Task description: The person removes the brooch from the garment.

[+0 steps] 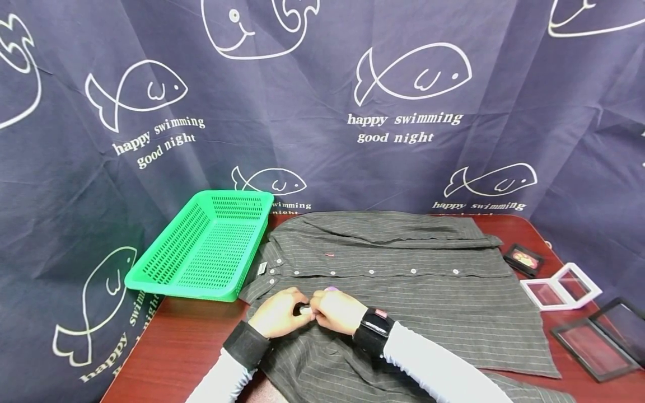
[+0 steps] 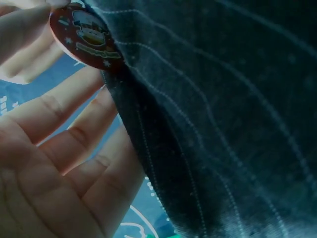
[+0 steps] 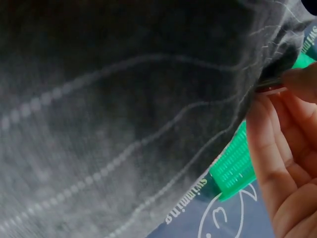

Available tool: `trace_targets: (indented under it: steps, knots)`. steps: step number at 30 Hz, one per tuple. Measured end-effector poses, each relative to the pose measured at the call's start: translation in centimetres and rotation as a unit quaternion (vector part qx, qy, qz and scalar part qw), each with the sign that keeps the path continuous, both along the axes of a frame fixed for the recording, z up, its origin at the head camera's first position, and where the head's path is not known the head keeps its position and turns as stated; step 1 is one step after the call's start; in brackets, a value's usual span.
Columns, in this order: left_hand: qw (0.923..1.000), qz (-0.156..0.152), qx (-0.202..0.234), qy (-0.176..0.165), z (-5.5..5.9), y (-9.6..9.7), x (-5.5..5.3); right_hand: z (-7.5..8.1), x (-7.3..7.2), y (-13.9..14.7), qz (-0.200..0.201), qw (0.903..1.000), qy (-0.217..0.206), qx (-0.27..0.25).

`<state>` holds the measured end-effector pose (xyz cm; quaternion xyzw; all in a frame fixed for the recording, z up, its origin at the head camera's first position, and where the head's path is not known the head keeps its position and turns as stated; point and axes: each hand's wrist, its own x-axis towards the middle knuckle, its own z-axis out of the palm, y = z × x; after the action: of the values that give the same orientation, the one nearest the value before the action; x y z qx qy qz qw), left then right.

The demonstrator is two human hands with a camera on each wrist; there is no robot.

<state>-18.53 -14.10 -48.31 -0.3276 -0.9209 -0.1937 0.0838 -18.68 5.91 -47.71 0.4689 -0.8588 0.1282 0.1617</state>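
A dark grey shirt (image 1: 403,313) with white pinstripes and white buttons lies spread on the table, its collar toward the left. My left hand (image 1: 279,313) and right hand (image 1: 337,310) meet at the shirt's near front, below the collar. In the left wrist view a round red badge (image 2: 89,37) with a cartoon picture touches the shirt's edge. Thumb and finger pinch it there, while the other left fingers (image 2: 84,134) lie fairly straight against the cloth. My right thumb (image 3: 302,82) and forefinger pinch the badge's thin edge by the fabric. The badge's back is hidden.
A green plastic basket (image 1: 247,266) stands at the table's left. Along the right edge lie a small black case (image 1: 524,259) with a red picture, a white hinged frame (image 1: 561,288) and a black hinged frame (image 1: 599,347). A fish-patterned curtain (image 1: 322,101) hangs behind.
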Motion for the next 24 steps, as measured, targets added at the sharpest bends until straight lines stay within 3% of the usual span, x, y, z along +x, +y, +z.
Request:
trace_targets:
  steps: [11,24]
  knots:
    - [0.9993,0.023,0.029,-0.007,0.4,-0.1,0.0,0.1,-0.2,0.1,-0.033,0.9918,-0.098,-0.075]
    - [0.9973,0.05,0.047,-0.027,1.0,0.1,-0.2,0.3,-0.5,0.4,-0.055,0.9807,-0.155,-0.105]
